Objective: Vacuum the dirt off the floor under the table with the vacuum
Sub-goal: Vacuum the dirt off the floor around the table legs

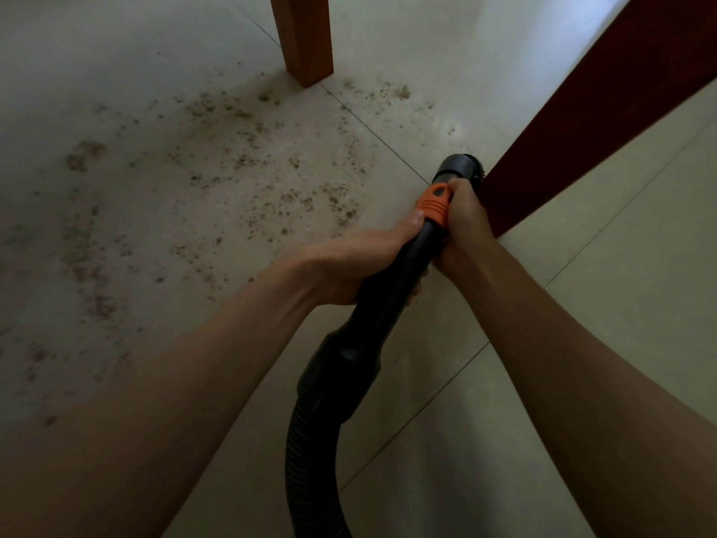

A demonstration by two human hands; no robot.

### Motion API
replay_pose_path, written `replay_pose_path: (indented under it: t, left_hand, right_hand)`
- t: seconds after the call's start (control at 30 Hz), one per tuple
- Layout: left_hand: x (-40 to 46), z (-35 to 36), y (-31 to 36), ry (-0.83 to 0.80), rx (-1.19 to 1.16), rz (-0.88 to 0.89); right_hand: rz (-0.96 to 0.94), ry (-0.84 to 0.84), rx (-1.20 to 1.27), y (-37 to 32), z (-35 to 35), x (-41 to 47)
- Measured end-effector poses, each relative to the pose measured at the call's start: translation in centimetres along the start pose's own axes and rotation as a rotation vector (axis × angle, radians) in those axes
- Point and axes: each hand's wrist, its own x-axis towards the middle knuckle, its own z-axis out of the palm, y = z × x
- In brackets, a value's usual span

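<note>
Tiled floor [582,343] | dirt [240,157] left of both hands' grip | vacuum [419,242] held

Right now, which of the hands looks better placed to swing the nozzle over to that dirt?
Probably the left hand: it grips the vacuum wand on the dirt side. The right hand sits beside the dark table leg.

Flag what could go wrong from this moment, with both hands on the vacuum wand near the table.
1. The nozzle sits right beside the dark table edge, so a forward push may knock it.
2. Most dirt lies to the left, some around the wooden table leg; sweeping there could bump the leg or miss specks at its base.
3. The left hand and right hand crowd the orange grip; the hose may drag behind.
</note>
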Motion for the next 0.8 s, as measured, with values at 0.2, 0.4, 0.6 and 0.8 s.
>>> replay_pose_path:
  t: [0.2,0.4,0.6,0.8]
  left_hand:
    - [-0.5,1.3,-1.3,0.156,-0.006,0.119]
    - [-0.4,5.4,-2.1,0.326,0.068,0.162]
    - [-0.9,8.2,-2.9,0.322,0.060,0.228]
    - [-2.4,10.4,-4.2,0.342,0.006,0.247]
  right_hand:
    - [-0.034,-0.087,-0.252,-0.1,-0.5,-0.6]
    - [-0.176,-0.071,-0.708,-0.3,-1.7,-2.6]
    - [-0.189,-0.097,-0.819,-0.7,-3.3,-2.5]
    - [-0.025,-0.219,-0.779,-1.1,-4.0,-4.1]
